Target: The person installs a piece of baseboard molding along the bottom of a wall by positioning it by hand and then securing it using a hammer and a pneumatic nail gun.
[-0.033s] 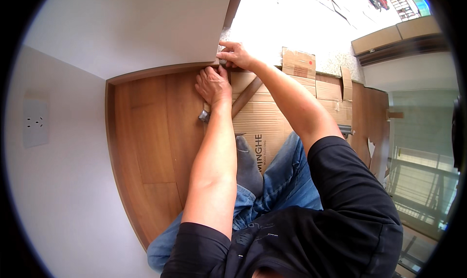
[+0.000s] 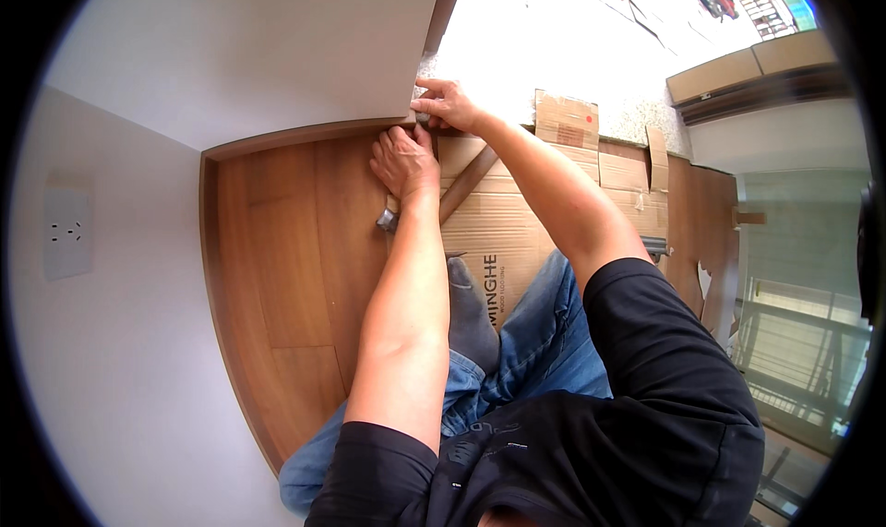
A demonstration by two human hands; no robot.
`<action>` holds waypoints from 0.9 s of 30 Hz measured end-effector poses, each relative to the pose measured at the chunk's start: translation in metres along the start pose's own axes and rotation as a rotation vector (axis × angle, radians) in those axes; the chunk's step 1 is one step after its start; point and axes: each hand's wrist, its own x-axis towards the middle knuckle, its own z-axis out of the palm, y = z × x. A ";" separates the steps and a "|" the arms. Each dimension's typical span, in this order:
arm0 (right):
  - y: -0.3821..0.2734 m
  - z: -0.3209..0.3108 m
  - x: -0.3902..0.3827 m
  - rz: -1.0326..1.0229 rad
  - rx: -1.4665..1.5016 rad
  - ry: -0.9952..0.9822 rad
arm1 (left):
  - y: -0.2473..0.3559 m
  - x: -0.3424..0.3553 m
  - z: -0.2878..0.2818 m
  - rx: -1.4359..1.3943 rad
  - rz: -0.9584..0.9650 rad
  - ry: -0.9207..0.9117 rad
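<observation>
My left hand (image 2: 403, 161) rests at the outer wall corner, its fingers curled against the end of the brown skirting board (image 2: 305, 130). Just beyond it, my right hand (image 2: 449, 105) reaches round the same corner, thumb and fingers closing on its edge. Whatever small piece lies between the fingertips is too hidden to name. A hammer lies beneath my left wrist: its wooden handle (image 2: 469, 185) slants over the cardboard, and its metal head (image 2: 388, 220) shows left of the wrist.
Flattened cardboard (image 2: 517, 222) covers the floor under my legs. Wood flooring (image 2: 286, 241) runs along the left walls, where a socket plate (image 2: 68, 233) is fitted. A dark tool end (image 2: 656, 246) pokes out by my right elbow. Glass panels (image 2: 803, 269) stand at right.
</observation>
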 end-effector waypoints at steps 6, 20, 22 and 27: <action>0.004 -0.002 -0.001 0.002 0.001 0.001 | 0.003 -0.003 0.000 -0.013 -0.004 -0.005; 0.003 0.000 0.001 -0.009 -0.012 -0.002 | 0.001 -0.001 -0.003 -0.020 -0.009 -0.016; 0.002 0.003 0.000 -0.008 -0.002 0.010 | 0.000 -0.001 -0.004 -0.016 -0.014 -0.020; -0.001 0.000 0.000 -0.017 -0.032 -0.007 | 0.000 -0.001 -0.005 -0.018 0.002 -0.008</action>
